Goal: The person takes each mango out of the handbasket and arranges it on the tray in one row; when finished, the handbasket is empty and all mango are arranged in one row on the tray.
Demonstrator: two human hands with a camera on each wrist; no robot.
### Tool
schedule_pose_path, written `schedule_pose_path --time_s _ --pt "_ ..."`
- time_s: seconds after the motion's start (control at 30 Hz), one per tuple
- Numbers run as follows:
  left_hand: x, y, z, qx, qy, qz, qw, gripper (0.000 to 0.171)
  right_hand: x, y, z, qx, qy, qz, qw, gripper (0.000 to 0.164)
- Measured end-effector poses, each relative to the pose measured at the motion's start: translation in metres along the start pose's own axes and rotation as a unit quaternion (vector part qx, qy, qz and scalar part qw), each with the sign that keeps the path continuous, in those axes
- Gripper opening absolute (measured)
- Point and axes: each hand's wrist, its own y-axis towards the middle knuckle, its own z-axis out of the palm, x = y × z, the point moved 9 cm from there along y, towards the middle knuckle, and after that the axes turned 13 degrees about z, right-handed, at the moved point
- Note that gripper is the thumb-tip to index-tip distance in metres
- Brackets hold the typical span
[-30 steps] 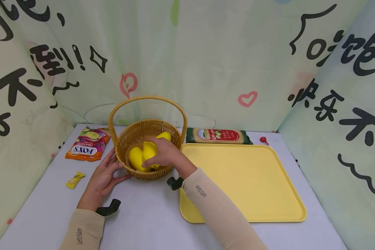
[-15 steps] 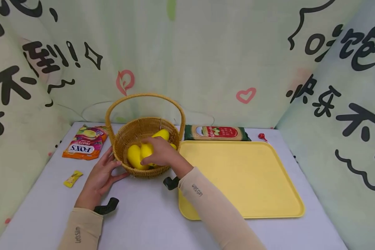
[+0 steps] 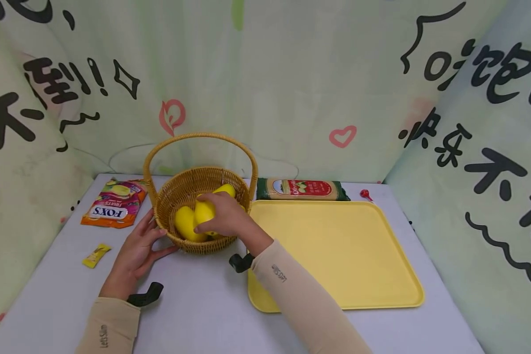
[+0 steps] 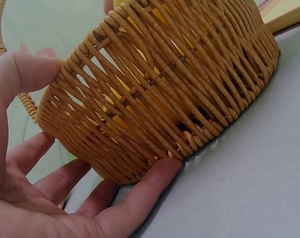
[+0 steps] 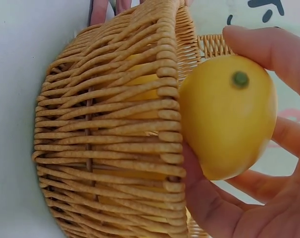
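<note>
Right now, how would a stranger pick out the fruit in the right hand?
Find the wicker basket, left of the yellow tray in the head view. At its opening, the right hand grips one yellow fruit. Its neighbours lie in the basket; this one alone is in a hand's grip, its green tip showing in the right wrist view.

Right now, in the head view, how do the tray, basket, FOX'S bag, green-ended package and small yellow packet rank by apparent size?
Largest to smallest:
1. Yellow tray
2. Wicker basket
3. FOX'S bag and green-ended package: too alike to rank
4. Small yellow packet
</note>
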Motion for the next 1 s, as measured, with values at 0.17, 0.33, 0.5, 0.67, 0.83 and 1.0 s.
schedule_pose_path --time_s 0.17,0.33,0.5,0.67,0.83,1.0 --pt "0.0 0.001 0.0 0.001 0.004 0.001 1.0 0.078 -0.002 -0.004 -0.006 -0.014 0.016 -0.01 1.0 0.074" --pt "0.001 0.001 -0.001 0.007 0.008 0.006 0.9999 0.077 -0.007 -0.009 -0.012 -0.022 0.037 -0.018 0.999 0.073" --pt "0.002 0.001 0.0 0.007 0.009 0.007 0.9999 0.078 -0.013 -0.016 -0.019 -0.026 0.062 -0.027 0.997 0.071" --pt "0.004 0.001 0.0 0.003 0.008 0.004 1.0 0.077 -0.024 -0.021 -0.029 -0.042 0.08 -0.037 0.995 0.073" --pt "0.004 0.001 0.0 0.003 0.007 0.004 1.0 0.078 -0.04 -0.032 -0.039 -0.059 0.101 -0.029 0.993 0.072" --pt "0.003 0.0 -0.001 -0.001 0.009 0.008 0.9999 0.077 -0.049 -0.044 -0.043 -0.067 0.122 -0.022 0.99 0.072"
